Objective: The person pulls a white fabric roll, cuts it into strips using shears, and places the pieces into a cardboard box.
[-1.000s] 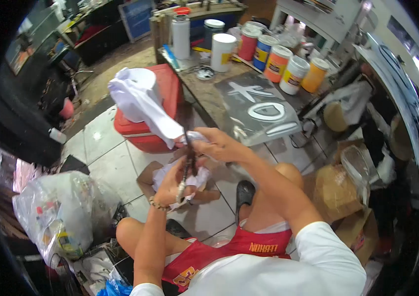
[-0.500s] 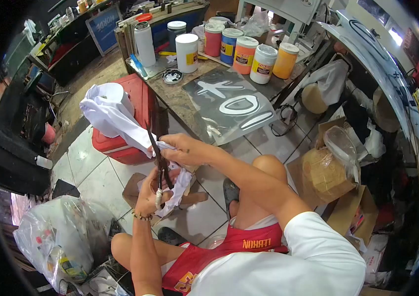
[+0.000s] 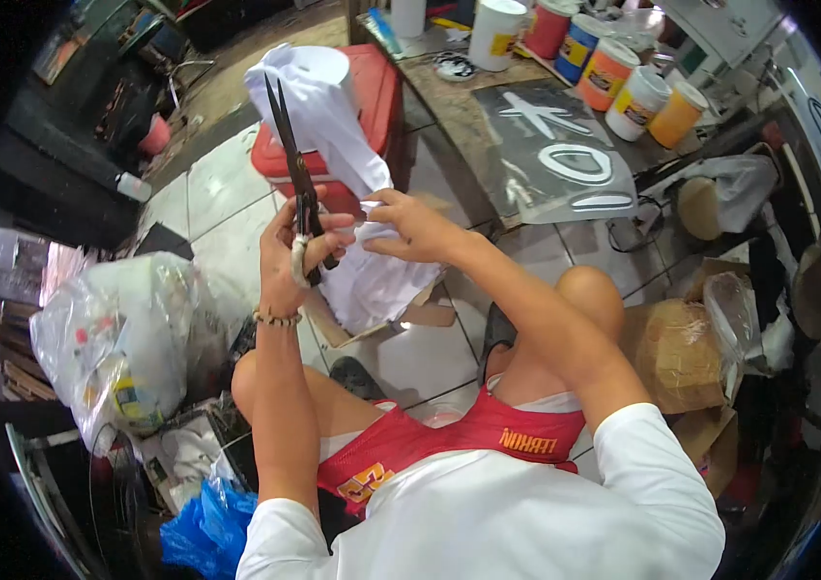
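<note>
My left hand (image 3: 296, 249) is closed around the handles of a large pair of dark scissors (image 3: 294, 159), one grip wrapped in pale material. Its blades point up and away, slightly parted, in front of the white cloth. My right hand (image 3: 418, 230) has its fingertips on a narrow part of the white cloth (image 3: 357, 159); its fingers partly hide the grip. From there the cloth runs up over a white cylindrical tub (image 3: 333, 70) on a red cooler (image 3: 381, 92). More white cloth (image 3: 372, 280) hangs below my hands, over a piece of cardboard (image 3: 333, 329).
Paint jars (image 3: 604, 72) and a dark sheet with white lettering (image 3: 526, 145) occupy the low table on the right. A clear bag of bottles (image 3: 120, 338) sits at left, a blue plastic bag (image 3: 207, 527) below it. A taped cardboard box (image 3: 676, 353) stands by my right knee.
The scissors have come away from the cloth at my right hand and now point upward. My hands have moved apart, and the view has shifted left and down.
</note>
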Demonstrator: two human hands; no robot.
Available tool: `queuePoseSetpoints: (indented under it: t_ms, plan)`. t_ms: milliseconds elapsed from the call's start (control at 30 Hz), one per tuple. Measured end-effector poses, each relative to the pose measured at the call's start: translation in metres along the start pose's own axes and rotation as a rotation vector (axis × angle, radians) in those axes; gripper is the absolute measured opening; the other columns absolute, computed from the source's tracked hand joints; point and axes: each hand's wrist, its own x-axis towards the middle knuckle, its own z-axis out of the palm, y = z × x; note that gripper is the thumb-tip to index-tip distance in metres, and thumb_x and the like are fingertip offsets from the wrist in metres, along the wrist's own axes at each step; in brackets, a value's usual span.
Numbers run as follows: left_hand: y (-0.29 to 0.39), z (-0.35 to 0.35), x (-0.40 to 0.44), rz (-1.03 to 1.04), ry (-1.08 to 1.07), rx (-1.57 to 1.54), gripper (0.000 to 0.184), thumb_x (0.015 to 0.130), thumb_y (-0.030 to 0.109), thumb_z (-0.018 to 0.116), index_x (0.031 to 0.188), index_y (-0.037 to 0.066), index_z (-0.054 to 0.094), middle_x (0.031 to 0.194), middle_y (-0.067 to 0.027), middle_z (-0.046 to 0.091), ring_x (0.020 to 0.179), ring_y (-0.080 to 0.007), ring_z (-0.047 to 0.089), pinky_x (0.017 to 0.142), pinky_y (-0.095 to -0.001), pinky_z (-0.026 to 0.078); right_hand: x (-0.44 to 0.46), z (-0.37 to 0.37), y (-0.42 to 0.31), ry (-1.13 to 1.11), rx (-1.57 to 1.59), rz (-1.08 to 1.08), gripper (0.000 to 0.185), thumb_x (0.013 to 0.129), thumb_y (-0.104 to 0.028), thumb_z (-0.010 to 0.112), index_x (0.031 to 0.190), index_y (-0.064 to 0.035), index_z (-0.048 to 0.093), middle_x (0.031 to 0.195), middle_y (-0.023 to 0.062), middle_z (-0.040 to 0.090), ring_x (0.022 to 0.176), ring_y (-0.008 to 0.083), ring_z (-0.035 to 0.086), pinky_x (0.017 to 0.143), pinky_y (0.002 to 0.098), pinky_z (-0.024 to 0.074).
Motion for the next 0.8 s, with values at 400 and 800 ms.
queuePoseSetpoints:
  t_ms: [400,800]
  plan:
    - [0.001,-0.006,-0.004,0.013,-0.025,0.05,0.067,0.075,-0.002,0.074,0.136,-0.001,0.047,0.111,-0.0177,0.068,0.094,-0.021,0.069,0.084,-0.0298,0.055,0.015,-0.02,0.008,0.27,0.424,0.201,0.038,0.085,-0.013,0.073,0.111,-0.0026,0.047,0.098,0.0103,0.068,0.085,0.0161,0.064,0.076,0.0325,0.0516]
    - [-0.035,0.008,-0.003,-0.334,-0.632,0.079,0.083,0.077,0.019,0.083,0.143,0.001,0.035,0.134,-0.0184,0.057,0.124,-0.0226,0.056,0.095,-0.0334,0.049,-0.013,-0.109,-0.024,0.668,0.563,0.253,0.032,0.095,-0.003,0.058,0.124,-0.0051,0.045,0.108,0.0132,0.07,0.081,0.0109,0.064,0.076,0.0251,0.0537]
